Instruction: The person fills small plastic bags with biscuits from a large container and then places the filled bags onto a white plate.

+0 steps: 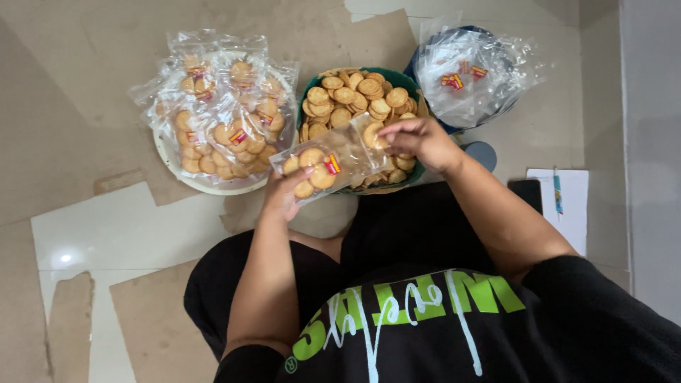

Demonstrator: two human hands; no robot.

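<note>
Nearest the camera, the person sat on the floor in a black shirt (454, 326) with green and white lettering, both forearms reaching forward over the lap. The left hand (284, 195) gripped a clear plastic bag (323, 159) from underneath at its closed end, fingers curled and pressed against the film, which kept the bag level and its mouth turned toward the other hand. The bag already held several round biscuits (308, 170) gathered at that lower end. The right hand (422, 138) hovered at the bag's open mouth, fingertips pinching a single biscuit (372, 133) partway inside the film, just above the green bowl (415, 174) heaped with loose biscuits, so the supply lay directly under the filling hand. Beyond and to the left, a pale round tray (186, 179) carried a pile of filled packets (223, 106), set just beside the bowl. To the far right, a blue basin (454, 129) held a stack of empty clear bags (468, 74). A white sheet (571, 209) with a pen (557, 191) lay on the floor to the right, beside a dark phone (526, 195).
</note>
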